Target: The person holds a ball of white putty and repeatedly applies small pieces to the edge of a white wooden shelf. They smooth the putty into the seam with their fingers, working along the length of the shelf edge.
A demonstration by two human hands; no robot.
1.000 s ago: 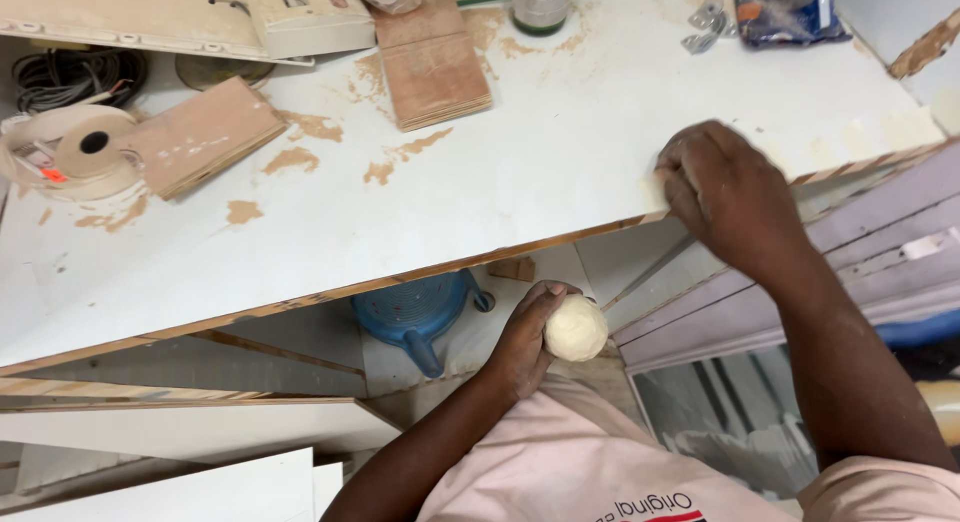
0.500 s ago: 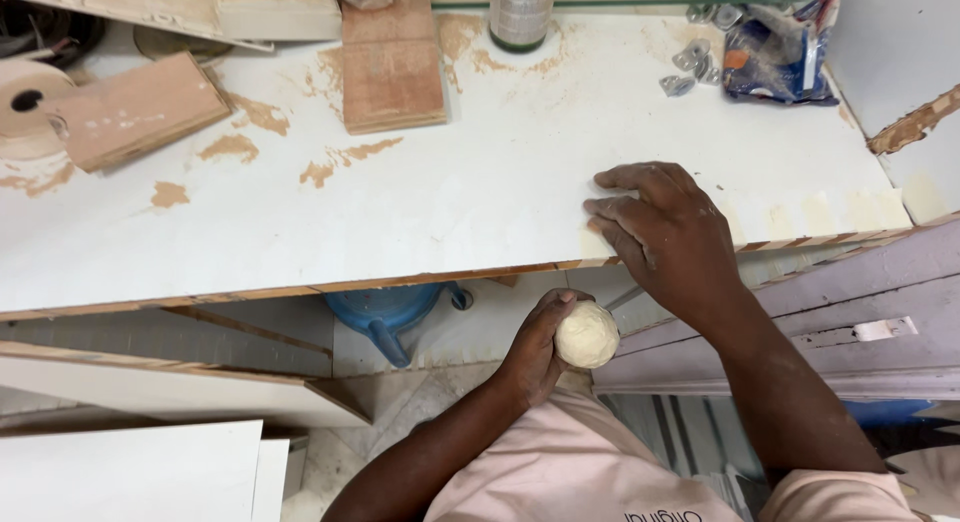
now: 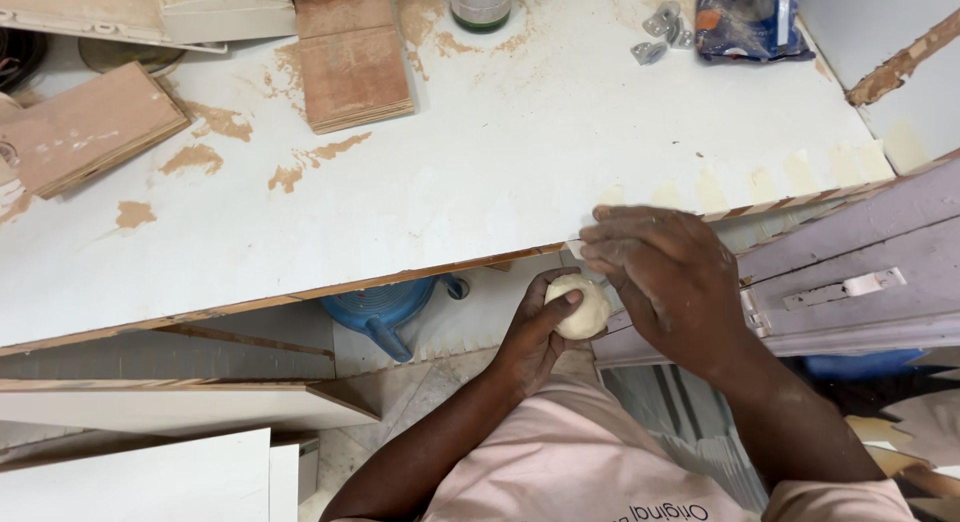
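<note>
My left hand [image 3: 530,337] is below the table edge, closed around a pale, cream-coloured ball of putty [image 3: 580,307]. My right hand [image 3: 672,274] is just above and to the right of it. Its dusty fingertips rest on the front edge of the white laminated board [image 3: 480,172], close to the ball. Pale smears of filler [image 3: 760,187] mark that edge to the right of the hand. I cannot see anything held in the right hand.
Brown wooden blocks [image 3: 352,67] [image 3: 85,127] lie on the board, which has chipped brown patches. At the far edge are a jar [image 3: 480,2], metal fittings [image 3: 660,27] and a blue packet [image 3: 750,17]. A blue plastic object [image 3: 385,307] sits on the floor below. Grey panels [image 3: 860,272] lean at right.
My right hand has slid left along the board's front edge, ending next to the putty ball. The left hand still holds the ball below the edge.
</note>
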